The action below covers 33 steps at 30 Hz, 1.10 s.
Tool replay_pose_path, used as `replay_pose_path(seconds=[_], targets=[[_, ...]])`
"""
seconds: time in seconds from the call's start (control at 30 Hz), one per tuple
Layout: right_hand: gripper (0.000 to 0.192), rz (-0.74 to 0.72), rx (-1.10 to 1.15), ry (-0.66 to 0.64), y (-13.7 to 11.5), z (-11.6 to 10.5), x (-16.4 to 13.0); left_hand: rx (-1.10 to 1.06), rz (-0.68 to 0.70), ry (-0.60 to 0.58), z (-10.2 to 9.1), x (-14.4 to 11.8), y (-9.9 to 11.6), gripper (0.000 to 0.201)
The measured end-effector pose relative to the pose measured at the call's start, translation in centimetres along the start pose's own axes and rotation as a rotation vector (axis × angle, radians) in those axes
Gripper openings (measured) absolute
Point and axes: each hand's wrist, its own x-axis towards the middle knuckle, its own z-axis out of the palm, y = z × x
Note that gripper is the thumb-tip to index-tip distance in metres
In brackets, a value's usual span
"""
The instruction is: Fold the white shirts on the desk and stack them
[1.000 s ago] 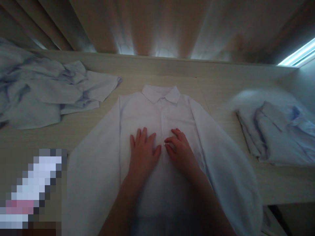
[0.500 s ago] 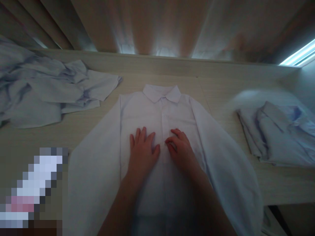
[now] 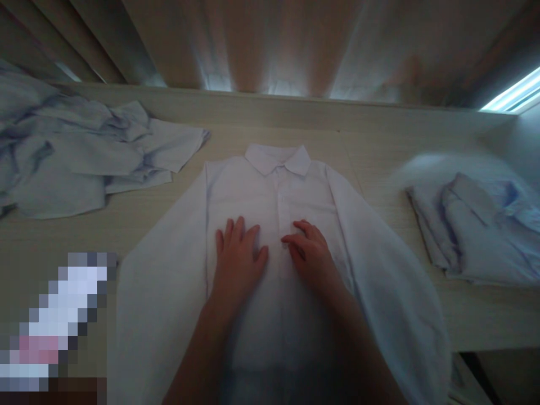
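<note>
A white long-sleeved shirt (image 3: 248, 191) lies front up, its collar at the far end and its sleeves spread to both sides. On the left half of its chest my left hand (image 3: 241, 256) rests flat, fingers spread, holding nothing. My right hand (image 3: 310, 253) is beside the front placket, with its fingers curled. Its thumb and index finger come together at the placket's edge, around a small spot that may be a button. The shirt's lower part fades into shadow between my forearms.
Rumpled white garments (image 3: 84, 152) are heaped at the left. Folded white shirts (image 3: 485, 236) are stacked at the right on the pale wooden table (image 3: 295, 132). A raised ledge (image 3: 270, 107) runs along the back, below curtains (image 3: 270, 45). A blurred-out patch (image 3: 63, 315) covers the lower left.
My left hand has slid slightly left, away from the placket. My right index finger has straightened a little over the placket, while that hand stays nearly in place. The shirt lies as before.
</note>
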Motion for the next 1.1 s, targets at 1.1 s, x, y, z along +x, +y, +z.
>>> replay_pose_path(seconds=[1.1], targets=[[0.022, 0.037, -0.054, -0.036, -0.6, 0.3, 0.0, 0.021, 0.005, -0.063, -0.7, 0.0, 0.0, 0.053]])
